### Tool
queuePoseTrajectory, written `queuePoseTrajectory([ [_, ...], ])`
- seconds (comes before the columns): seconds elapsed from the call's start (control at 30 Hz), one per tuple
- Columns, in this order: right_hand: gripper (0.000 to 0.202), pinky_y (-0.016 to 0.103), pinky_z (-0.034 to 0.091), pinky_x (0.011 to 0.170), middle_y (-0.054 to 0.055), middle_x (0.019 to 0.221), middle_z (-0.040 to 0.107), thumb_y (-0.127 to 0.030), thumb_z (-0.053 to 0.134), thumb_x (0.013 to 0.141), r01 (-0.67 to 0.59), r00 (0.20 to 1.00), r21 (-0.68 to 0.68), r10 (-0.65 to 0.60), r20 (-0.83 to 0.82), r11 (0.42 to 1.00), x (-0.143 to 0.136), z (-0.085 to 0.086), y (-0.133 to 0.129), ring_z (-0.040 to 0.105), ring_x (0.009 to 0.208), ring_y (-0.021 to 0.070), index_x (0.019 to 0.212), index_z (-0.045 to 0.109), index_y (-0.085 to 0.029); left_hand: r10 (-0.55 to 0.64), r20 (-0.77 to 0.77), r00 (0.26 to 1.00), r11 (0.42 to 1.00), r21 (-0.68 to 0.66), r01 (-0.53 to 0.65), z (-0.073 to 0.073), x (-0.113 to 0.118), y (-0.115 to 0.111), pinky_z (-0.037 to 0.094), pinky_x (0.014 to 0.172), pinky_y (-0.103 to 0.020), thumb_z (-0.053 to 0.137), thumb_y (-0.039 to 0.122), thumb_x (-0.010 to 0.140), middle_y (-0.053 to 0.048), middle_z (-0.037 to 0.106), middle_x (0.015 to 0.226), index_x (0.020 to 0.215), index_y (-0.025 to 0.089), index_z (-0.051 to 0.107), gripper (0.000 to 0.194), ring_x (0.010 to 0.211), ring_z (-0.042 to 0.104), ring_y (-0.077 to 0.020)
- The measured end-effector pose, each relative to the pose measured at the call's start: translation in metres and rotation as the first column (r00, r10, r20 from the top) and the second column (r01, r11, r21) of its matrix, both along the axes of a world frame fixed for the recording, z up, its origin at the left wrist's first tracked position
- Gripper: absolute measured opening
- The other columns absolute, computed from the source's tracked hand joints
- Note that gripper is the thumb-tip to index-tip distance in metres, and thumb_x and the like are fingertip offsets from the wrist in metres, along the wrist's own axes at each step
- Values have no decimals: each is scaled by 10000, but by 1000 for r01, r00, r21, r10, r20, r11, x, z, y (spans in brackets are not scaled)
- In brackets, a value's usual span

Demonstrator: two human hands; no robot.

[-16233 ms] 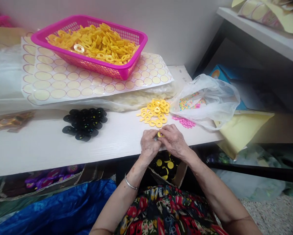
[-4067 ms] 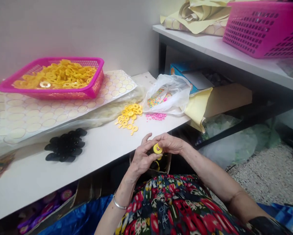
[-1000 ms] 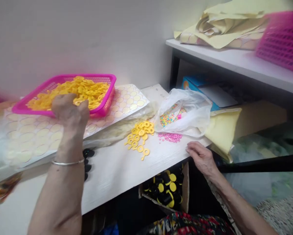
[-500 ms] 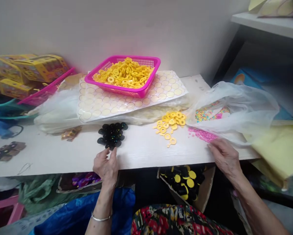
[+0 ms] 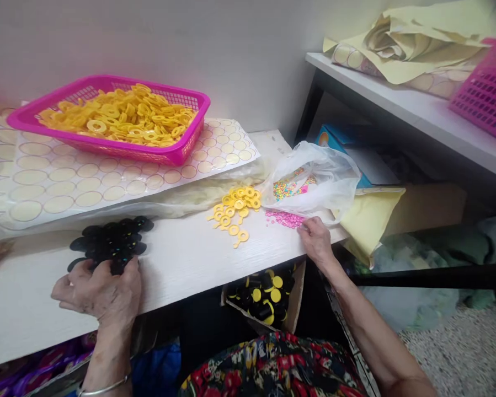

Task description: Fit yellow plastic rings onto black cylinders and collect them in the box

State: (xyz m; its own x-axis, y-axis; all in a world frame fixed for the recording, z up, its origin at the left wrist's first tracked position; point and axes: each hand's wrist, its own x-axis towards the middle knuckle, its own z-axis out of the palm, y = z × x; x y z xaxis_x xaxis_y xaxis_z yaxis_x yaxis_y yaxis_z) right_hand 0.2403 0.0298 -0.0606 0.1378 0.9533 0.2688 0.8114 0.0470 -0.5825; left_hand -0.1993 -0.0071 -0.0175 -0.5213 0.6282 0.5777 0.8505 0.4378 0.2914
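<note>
My left hand (image 5: 101, 289) rests at the front edge of a cluster of black round pieces (image 5: 113, 240), its fingers bent and spread against them. At the right, my right hand (image 5: 317, 240) has its fingertips pressed together beside small pink beads (image 5: 287, 219); whatever lies between them is too small to tell. A heap of yellow ring pieces (image 5: 237, 207) with short stems lies between the two hands. Behind the beads sits an open clear plastic bag (image 5: 330, 176) holding multicoloured beads (image 5: 289, 187).
A pink basket (image 5: 185, 151) full of yellow rings stands on sheets of printed circles (image 5: 78, 182). Below the table edge is a box (image 5: 299, 292) of black and yellow pieces. A white shelf (image 5: 376, 99) at the right holds yellow paper and another pink basket (image 5: 491, 94).
The view has swung to the right, bringing the shelf in further. My left hand has opened wider and now touches the black pieces. My right hand stays by the pink beads.
</note>
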Motion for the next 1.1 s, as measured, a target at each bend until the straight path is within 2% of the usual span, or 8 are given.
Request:
queuePoseTrajectory([
  [0.1,136,271,383,661,34,767,513,-212,491,784,17,998,-29,-15,60,999,-3,2,1,506,717,158,705,596,-177,-88,-36,995,982,162,93,3,5,-2,376,837,-555,739,429,463,-48,636,949,618,196,561,332,1071,457,-368],
  [0.2,192,263,367,658,44,788,532,-211,459,823,0,991,-72,10,135,997,-6,7,2,510,739,157,686,589,-179,-278,-22,960,928,252,274,6,39,-4,383,894,-479,752,408,499,-35,641,906,699,202,605,322,951,549,-279],
  [0.4,230,268,331,660,66,810,544,-126,372,848,-97,941,-150,140,307,984,-8,20,-5,494,786,170,708,549,-170,-474,537,698,858,104,503,-14,127,-4,485,745,-310,661,382,658,-28,633,863,876,183,641,296,786,591,-165],
  [0.57,190,247,310,610,37,790,554,-175,395,843,-266,911,-350,353,212,898,-5,29,-7,489,713,145,727,545,-182,-724,581,373,546,153,823,-19,169,-8,479,757,-302,654,243,701,-29,631,859,869,203,625,176,831,576,-163],
  [0.7,184,242,320,616,29,718,586,-172,423,790,-203,953,-416,276,123,886,-4,32,0,513,692,147,699,583,-177,-817,533,221,380,211,900,-14,201,-5,466,747,-310,647,178,704,-36,628,820,879,194,607,180,808,553,-166],
  [0.83,186,239,334,621,37,709,624,-191,445,764,-121,981,-473,177,75,873,-2,37,10,541,700,155,696,616,-166,-805,560,195,377,228,898,-21,224,6,457,715,-307,667,153,676,-31,627,807,873,193,604,211,773,546,-163],
  [1.0,234,256,312,604,81,786,653,-195,415,802,-141,920,-603,329,213,785,-4,46,18,549,723,175,766,644,-159,-741,652,162,423,266,866,-32,234,17,467,706,-295,690,191,667,-27,629,825,892,196,611,239,759,565,-155],
  [1.1,221,263,302,604,95,807,655,-185,421,806,-104,888,-595,345,306,797,-5,46,18,559,753,189,802,641,-161,-723,681,118,416,292,861,-35,234,18,474,718,-292,701,223,673,-28,633,830,905,191,614,250,760,575,-150],
])
